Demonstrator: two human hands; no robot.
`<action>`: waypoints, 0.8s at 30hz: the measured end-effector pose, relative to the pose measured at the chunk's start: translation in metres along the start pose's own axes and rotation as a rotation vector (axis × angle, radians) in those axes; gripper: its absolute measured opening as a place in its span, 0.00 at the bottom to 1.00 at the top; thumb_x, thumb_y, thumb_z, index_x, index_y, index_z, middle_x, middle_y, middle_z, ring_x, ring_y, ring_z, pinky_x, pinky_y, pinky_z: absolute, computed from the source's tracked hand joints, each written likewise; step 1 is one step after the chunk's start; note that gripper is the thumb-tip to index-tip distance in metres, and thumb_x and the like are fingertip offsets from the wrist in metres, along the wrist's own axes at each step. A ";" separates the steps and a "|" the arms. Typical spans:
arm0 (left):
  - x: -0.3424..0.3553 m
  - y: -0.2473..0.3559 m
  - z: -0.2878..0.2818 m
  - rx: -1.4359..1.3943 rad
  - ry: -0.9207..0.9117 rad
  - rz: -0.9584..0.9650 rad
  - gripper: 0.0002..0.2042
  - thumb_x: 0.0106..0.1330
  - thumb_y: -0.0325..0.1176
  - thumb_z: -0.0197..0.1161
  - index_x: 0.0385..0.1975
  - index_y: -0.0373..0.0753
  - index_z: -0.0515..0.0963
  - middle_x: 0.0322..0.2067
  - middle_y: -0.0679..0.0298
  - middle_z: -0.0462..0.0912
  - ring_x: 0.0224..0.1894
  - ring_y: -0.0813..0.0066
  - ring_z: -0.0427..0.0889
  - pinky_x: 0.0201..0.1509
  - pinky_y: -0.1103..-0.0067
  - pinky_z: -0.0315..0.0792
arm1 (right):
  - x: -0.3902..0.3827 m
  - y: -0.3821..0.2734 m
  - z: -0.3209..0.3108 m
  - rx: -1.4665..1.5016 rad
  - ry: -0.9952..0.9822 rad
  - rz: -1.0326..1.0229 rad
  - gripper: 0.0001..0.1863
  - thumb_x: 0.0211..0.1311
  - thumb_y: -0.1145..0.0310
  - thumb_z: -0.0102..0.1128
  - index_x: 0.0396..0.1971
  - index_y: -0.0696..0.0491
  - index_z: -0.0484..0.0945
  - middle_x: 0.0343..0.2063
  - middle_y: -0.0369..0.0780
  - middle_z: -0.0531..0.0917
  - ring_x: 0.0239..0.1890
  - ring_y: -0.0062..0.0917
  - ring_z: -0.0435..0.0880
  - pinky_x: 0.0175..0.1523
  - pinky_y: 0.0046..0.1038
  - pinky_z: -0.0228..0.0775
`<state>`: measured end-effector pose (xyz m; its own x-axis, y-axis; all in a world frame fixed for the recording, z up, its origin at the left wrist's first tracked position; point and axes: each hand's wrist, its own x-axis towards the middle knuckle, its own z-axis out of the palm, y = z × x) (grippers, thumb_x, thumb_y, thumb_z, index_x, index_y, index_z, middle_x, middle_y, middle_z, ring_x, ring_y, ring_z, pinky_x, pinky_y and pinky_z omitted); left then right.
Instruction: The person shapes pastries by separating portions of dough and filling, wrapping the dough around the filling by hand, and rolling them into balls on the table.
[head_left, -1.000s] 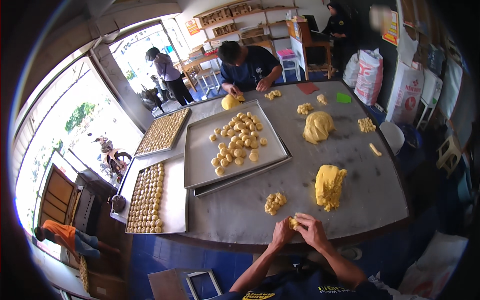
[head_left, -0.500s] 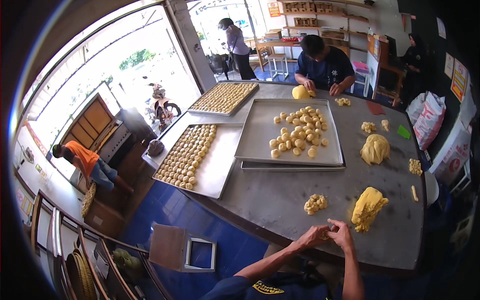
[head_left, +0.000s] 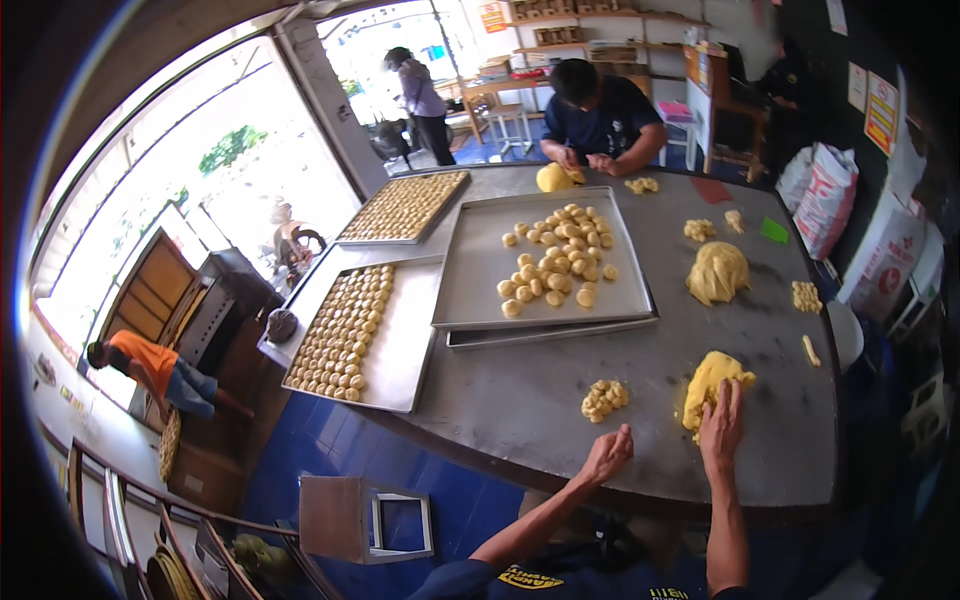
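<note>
R fingers [head_left: 736, 398] onto lumpy ylw dough [head_left: 714, 374]

Bare bench [head_left: 656, 372] is leaving a passage between the dough pieces [head_left: 604, 400] and the yellow dough lump [head_left: 710, 378]. The dough pieces are sitting just ahead of the left hand [head_left: 608, 456]; beyond, stacked trays [head_left: 475, 285] are blocking the way.

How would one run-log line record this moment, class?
left hand: curled near dough pieces | right hand: on yellow dough | metal tray: dough balls

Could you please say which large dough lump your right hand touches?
The nearest yellow dough lump; the paler lump and coworker's lump lie farther away.
</note>
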<state>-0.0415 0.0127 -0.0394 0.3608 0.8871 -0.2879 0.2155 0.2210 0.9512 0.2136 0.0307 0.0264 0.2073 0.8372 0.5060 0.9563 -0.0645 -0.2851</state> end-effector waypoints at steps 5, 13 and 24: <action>-0.010 0.025 0.004 -0.075 0.021 0.334 0.19 0.81 0.48 0.51 0.49 0.35 0.71 0.37 0.62 0.79 0.33 0.76 0.75 0.41 0.73 0.73 | -0.016 0.022 -0.004 0.002 -0.018 -0.074 0.09 0.68 0.75 0.59 0.45 0.58 0.76 0.47 0.48 0.79 0.50 0.46 0.81 0.54 0.43 0.77; -0.018 0.022 -0.007 0.588 0.166 0.715 0.10 0.74 0.31 0.58 0.49 0.35 0.77 0.41 0.53 0.76 0.50 0.52 0.74 0.59 0.66 0.70 | -0.072 0.013 -0.030 0.185 -0.075 0.035 0.16 0.66 0.77 0.62 0.53 0.60 0.80 0.52 0.49 0.81 0.49 0.46 0.83 0.50 0.41 0.78; -0.033 0.047 -0.026 0.741 0.306 0.449 0.11 0.76 0.37 0.54 0.47 0.36 0.77 0.40 0.53 0.84 0.49 0.52 0.80 0.56 0.62 0.70 | -0.071 0.025 -0.033 0.346 -0.115 0.216 0.13 0.60 0.76 0.68 0.45 0.60 0.82 0.50 0.49 0.79 0.51 0.46 0.81 0.55 0.40 0.75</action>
<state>-0.0667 0.0049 0.0181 0.3178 0.9187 0.2344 0.6780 -0.3930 0.6211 0.2300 -0.0483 0.0101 0.3523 0.8807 0.3165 0.7636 -0.0750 -0.6413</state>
